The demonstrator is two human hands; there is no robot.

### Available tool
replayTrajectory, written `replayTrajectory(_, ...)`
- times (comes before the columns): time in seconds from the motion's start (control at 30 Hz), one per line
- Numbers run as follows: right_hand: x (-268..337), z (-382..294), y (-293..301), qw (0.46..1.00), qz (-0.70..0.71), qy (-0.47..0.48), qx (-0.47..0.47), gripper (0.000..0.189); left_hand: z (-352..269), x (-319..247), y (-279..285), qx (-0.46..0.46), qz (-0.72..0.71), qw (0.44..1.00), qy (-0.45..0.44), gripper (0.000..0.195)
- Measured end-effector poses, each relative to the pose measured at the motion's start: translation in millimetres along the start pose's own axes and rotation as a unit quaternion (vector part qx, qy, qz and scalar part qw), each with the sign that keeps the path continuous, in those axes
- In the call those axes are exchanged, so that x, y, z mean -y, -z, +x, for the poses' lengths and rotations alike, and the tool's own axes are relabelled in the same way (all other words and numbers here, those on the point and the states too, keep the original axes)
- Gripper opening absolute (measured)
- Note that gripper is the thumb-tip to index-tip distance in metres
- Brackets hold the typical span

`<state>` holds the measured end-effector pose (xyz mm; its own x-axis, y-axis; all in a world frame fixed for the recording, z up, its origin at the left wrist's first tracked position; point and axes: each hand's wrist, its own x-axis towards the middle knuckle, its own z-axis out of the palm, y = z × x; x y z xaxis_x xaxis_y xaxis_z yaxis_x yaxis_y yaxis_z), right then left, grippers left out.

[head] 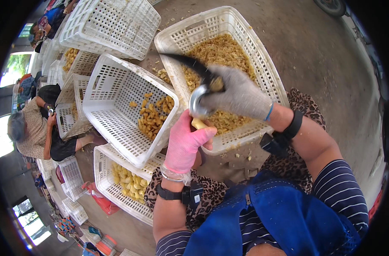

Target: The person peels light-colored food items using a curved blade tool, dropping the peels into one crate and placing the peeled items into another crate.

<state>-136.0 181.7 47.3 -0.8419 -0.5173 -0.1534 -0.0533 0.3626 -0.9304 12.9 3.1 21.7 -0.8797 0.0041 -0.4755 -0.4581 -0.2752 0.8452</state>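
My left hand, in a pink glove, grips a pale peeled piece of ginger. Just above it is my right hand, in a grey knit glove and blurred by motion. That hand is shut on a round, shiny metal tool, probably a peeler, whose edge meets the top of the ginger. A dark curved blade juts out to the left from the same fist; how it joins the tool is hidden. Beneath both hands stands a white plastic crate with a thick layer of ginger peelings.
Left of my hands, a tilted white crate holds unpeeled ginger. Below it, another crate contains peeled yellow ginger. An overturned crate lies at the top. A seated person works at far left, near a red plastic bag.
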Motion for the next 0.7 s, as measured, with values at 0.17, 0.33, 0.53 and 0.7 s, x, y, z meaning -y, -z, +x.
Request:
replayTrajectory(0.17, -18.6, 20.0, 13.1, 0.996, 0.033, -0.001, -0.087, 0.039, -5.4, -7.8, -11.0, -0.010, 0.020, 1.000, 0.015, 0.066)
replayTrajectory(0.33, -15.0, 2.4, -1.3, 0.997, -0.034, 0.064, -0.005, 0.042, -5.0, -1.2, -0.1, -0.001, 0.030, 0.999, 0.016, 0.068)
replayTrajectory(0.53, -0.1, 6.0, 11.6, 0.999, 0.006, -0.017, -0.042, 0.040, -3.5, 0.4, 0.9, 0.025, -0.042, 0.999, 0.000, 0.063)
replayTrajectory(0.7, -16.3, -2.6, -2.9, 0.999, -0.018, 0.050, -0.002, 0.044, -0.5, -1.1, 0.3, 0.023, 0.004, 0.999, -0.025, 0.061)
